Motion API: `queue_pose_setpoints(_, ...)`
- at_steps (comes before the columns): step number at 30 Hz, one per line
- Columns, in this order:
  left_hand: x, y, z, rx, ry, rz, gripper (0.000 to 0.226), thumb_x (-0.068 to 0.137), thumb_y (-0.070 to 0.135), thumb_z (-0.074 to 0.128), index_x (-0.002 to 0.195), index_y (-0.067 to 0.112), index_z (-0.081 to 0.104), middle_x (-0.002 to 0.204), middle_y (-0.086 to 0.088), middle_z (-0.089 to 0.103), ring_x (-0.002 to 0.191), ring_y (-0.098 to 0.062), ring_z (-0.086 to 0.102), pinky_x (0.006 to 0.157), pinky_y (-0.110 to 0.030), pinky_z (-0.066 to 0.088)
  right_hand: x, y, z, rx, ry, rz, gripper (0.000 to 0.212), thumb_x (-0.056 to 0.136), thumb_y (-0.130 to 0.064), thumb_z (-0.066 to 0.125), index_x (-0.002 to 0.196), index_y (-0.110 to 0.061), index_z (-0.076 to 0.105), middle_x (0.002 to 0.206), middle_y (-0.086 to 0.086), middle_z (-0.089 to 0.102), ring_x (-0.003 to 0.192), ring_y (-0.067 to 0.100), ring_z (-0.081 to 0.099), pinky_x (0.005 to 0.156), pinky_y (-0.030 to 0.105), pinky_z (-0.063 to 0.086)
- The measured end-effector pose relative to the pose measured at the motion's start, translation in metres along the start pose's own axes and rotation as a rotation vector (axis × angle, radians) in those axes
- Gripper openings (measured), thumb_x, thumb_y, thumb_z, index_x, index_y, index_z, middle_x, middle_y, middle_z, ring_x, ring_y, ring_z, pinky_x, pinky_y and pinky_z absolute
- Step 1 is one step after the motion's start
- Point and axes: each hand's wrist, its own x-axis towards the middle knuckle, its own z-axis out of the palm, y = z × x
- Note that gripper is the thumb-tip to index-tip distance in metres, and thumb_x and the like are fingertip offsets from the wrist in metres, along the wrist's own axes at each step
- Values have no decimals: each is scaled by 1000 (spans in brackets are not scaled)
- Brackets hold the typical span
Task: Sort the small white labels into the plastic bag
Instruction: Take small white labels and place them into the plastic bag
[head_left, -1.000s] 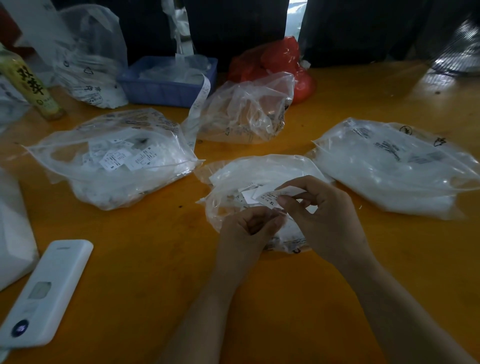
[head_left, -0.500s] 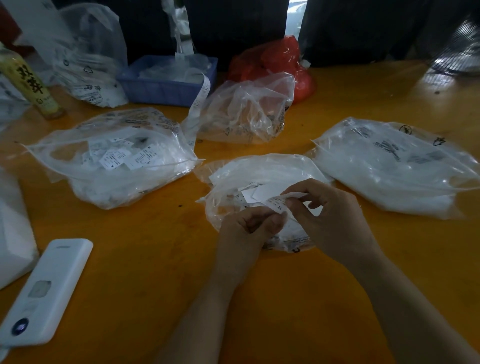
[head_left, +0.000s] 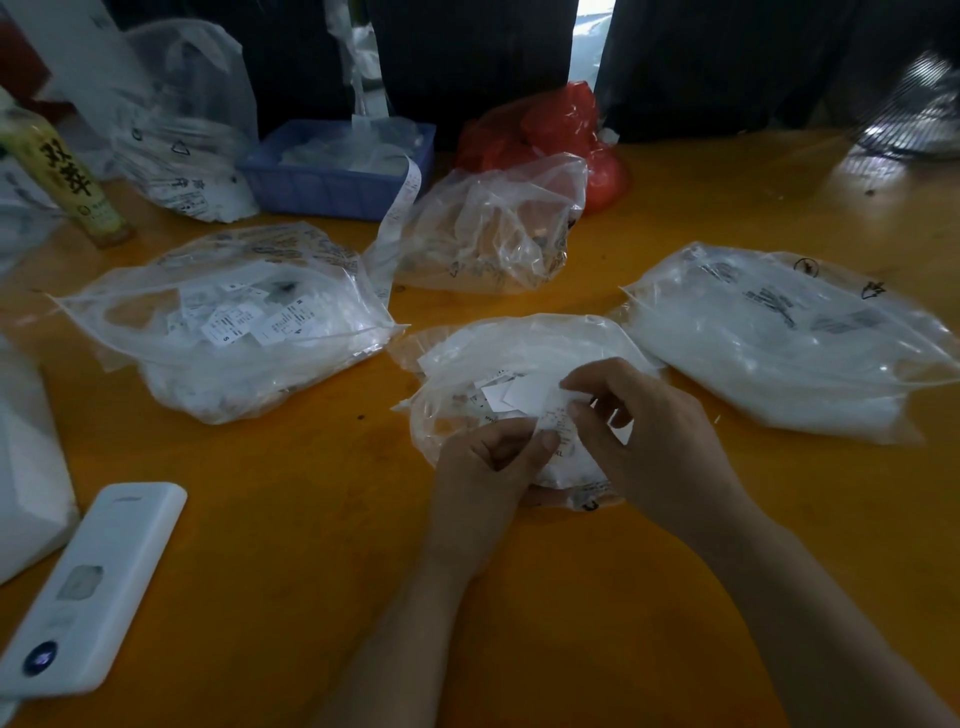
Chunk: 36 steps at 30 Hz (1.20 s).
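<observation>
Head view: the left hand (head_left: 488, 462) and right hand (head_left: 654, 441) both pinch one small white printed label (head_left: 558, 423), fingers curled closed on it. The label sits directly above the clear crumpled plastic bag (head_left: 519, 358) on the orange table (head_left: 311, 519), its long axis running roughly away from the person; both hands are equally near.

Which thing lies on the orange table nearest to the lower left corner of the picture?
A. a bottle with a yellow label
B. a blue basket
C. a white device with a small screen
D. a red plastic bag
C: the white device lies flat on the orange table at the lower left, while the red plastic bag, the blue basket and the bottle all stand at the far side.
</observation>
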Motion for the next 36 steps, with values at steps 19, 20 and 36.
queue_pose_setpoints(19,-4,12,3,127,38,-31,19,90,41,75,103,28,81,87,0,82,65,-9,76,51,-18,54,-4,0,-5,119,-32,55,13,91,-19,74,103,-26,73,91,-23,68,87,1,64,74,16,52)
queue_pose_setpoints(20,-4,14,3,119,41,-52,20,87,42,76,104,32,79,92,3,83,74,-10,79,55,-18,57,-4,-1,-5,127,3,66,14,91,-17,74,101,-26,73,91,-25,67,88,-1,64,74,14,52)
queue_pose_setpoints(36,40,117,-124,595,872,132,28,95,18,77,114,32,63,87,3,78,60,-3,74,50,-21,57,0,1,-5,458,84,347,10,98,-27,62,106,-30,68,88,-20,72,81,0,68,74,24,56)
